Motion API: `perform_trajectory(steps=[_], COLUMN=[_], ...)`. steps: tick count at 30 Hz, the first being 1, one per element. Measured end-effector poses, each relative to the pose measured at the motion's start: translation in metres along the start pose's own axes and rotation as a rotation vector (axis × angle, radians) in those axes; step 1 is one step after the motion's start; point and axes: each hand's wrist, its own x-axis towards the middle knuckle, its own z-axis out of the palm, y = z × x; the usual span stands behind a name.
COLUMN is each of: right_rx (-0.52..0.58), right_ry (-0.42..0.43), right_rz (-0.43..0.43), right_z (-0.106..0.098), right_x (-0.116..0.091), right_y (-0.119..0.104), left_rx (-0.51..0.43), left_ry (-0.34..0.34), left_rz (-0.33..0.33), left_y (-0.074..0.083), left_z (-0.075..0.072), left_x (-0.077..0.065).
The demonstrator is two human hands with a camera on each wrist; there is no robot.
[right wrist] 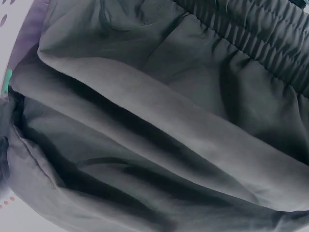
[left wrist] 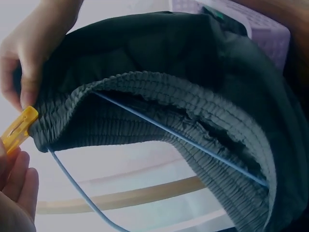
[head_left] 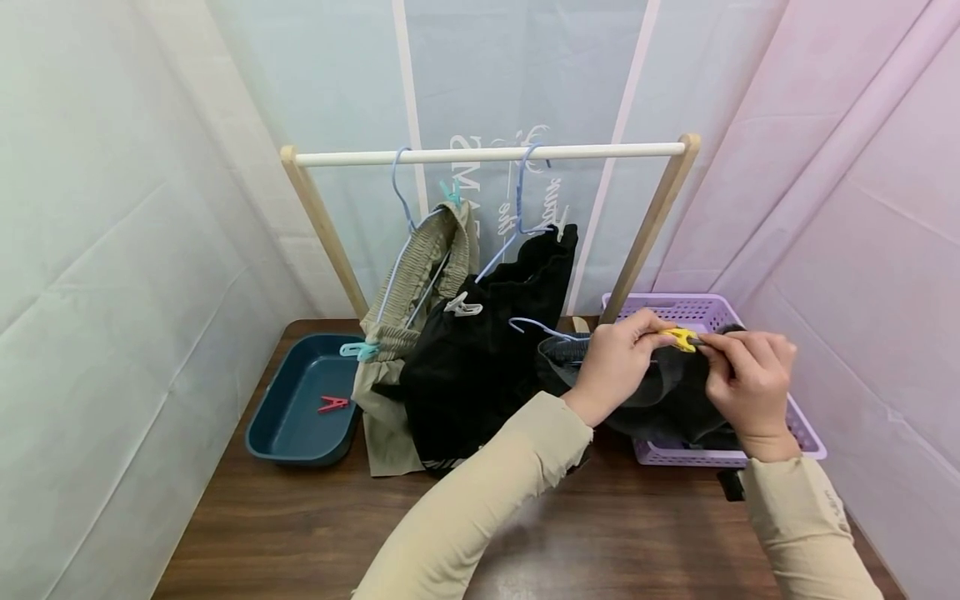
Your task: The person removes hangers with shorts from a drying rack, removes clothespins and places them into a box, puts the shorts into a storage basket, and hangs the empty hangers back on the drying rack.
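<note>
"Left hand (head_left: 615, 360)?"
"Pinching a yellow clip (head_left: 680, 338) — likely so it grips waistband (left wrist: 193, 94) and hanger (left wrist: 181, 137) together."
"Dark garment (left wrist: 145, 43)?"
"Below both hands' fingers, hanger inside its waistband."
"Right hand (head_left: 752, 379)?"
"Pinching the waistband end just beside the clip — probably keeping it steady."

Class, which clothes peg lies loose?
The red peg, alone in the tray; teal pegs and white pegs grip garments; the left hand holds the yellow peg.
</note>
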Motion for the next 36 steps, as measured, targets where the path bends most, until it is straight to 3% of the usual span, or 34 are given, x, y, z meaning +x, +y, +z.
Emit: perform_trajectory(steps=[5,11,18,29,36], right_rx=[-0.016,-0.055,-0.074,-0.119,-0.118], right_ry=[-0.017,0.004,0.008,-0.003,0.003], right_rz=[0.034,0.142,0.298,0.615,0.806], right_z=[-0.003,-0.01,-0.02,-0.047,-0.063], right_x=[-0.002,-0.009,-0.013,-0.021,-0.026], right_y=[0.006,0.016,0.03,0.056,0.067], left_rx=[-0.093,-0.214,-0.184,-0.212,-0.257], left_ry=[0.062,0.148,0.119,0.103,0.159], left_rz=[-0.021,-0.034,-0.124,-0.167,-0.163], left_y=[-0.002,-0.007,-0.01,-0.016,-0.021], left_z=[-0.002,-0.01,-0.017,-0.031,-0.038], left_x=[0.001,0.003,0.003,0.003,0.006])
